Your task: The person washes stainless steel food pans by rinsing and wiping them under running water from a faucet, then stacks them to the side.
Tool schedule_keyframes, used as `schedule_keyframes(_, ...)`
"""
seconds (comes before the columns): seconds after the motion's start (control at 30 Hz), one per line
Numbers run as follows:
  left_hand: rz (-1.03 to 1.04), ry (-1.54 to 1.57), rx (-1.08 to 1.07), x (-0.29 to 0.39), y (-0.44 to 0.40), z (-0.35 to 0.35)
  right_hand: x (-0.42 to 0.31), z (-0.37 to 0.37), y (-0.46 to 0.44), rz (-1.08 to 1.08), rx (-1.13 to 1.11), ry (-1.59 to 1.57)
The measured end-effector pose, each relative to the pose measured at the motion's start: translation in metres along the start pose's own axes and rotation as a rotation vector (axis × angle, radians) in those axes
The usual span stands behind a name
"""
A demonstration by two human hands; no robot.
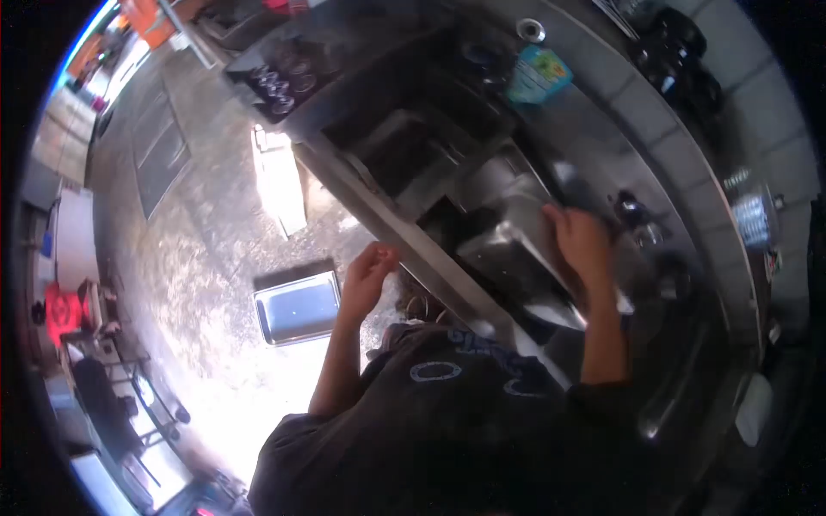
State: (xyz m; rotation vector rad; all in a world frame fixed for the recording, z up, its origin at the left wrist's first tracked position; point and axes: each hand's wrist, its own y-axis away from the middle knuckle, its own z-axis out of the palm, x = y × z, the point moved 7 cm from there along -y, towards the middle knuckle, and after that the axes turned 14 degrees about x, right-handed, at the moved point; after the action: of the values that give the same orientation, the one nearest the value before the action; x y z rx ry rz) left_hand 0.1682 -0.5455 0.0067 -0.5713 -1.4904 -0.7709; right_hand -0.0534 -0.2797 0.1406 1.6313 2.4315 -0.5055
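Metal pan (535,230) at sink (387,222); tray (299,310) on mottled floor (202,258); tiled wall (761,107).

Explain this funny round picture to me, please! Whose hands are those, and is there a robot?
No robot here, just a person with two bare hands. The camera sits on their head, looking forward and down, so you see their dark printed shirt below. The right hand seems to hold the edge of a shiny silver metal container at a grey metal sink. The left hand, fingers curled, seems empty. On the grey metal counter lies a teal-and-yellow packet.
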Motion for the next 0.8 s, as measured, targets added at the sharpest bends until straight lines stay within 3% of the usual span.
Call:
schedule_keyframes(0.13, -0.020, -0.063, 0.072, -0.009, 0.008, -0.009, 0.000, 0.077, -0.013, -0.050, -0.189, 0.185)
schedule_keyframes(0.27, 0.022, -0.208, 0.031, 0.012, 0.008, 0.003, 0.001, 0.079, -0.015, -0.075, -0.058, -0.009)
schedule_keyframes(0.37, 0.135, -0.315, -0.035, 0.037, 0.007, 0.038, 0.006, 0.075, -0.001, 0.047, -0.161, 0.008)
schedule_keyframes(0.43, 0.205, -0.360, -0.087, 0.047, 0.000, 0.069, -0.006, 0.062, 0.009, -0.202, 0.191, -0.271)
schedule_keyframes(0.47, 0.485, -0.390, -0.055, 0.067, -0.005, 0.087, -0.004, 0.062, 0.016, -0.172, 0.207, -0.261)
schedule_keyframes(0.5, 0.767, -0.408, -0.016, 0.087, -0.007, 0.103, -0.015, 0.051, 0.026, -0.276, 0.328, -0.296)
schedule_keyframes(0.53, 0.775, -0.404, -0.042, 0.094, -0.022, 0.120, -0.022, 0.040, 0.035, -0.385, 0.448, -0.328)
schedule_keyframes(0.6, 1.085, -0.420, -0.129, 0.119, -0.035, 0.157, -0.015, 0.046, 0.043, -0.414, 0.468, -0.318)
schedule_keyframes(0.63, 1.091, -0.415, -0.156, 0.117, -0.044, 0.167, -0.012, 0.049, 0.048, -0.465, 0.474, -0.315)
schedule_keyframes(0.73, 0.662, -0.552, -0.641, 0.068, -0.079, 0.207, -0.001, 0.041, 0.053, -0.482, 0.540, -0.259)
schedule_keyframes(0.8, 0.682, -0.531, -0.695, 0.066, -0.082, 0.216, 0.011, 0.031, 0.057, -0.448, 0.618, -0.164)
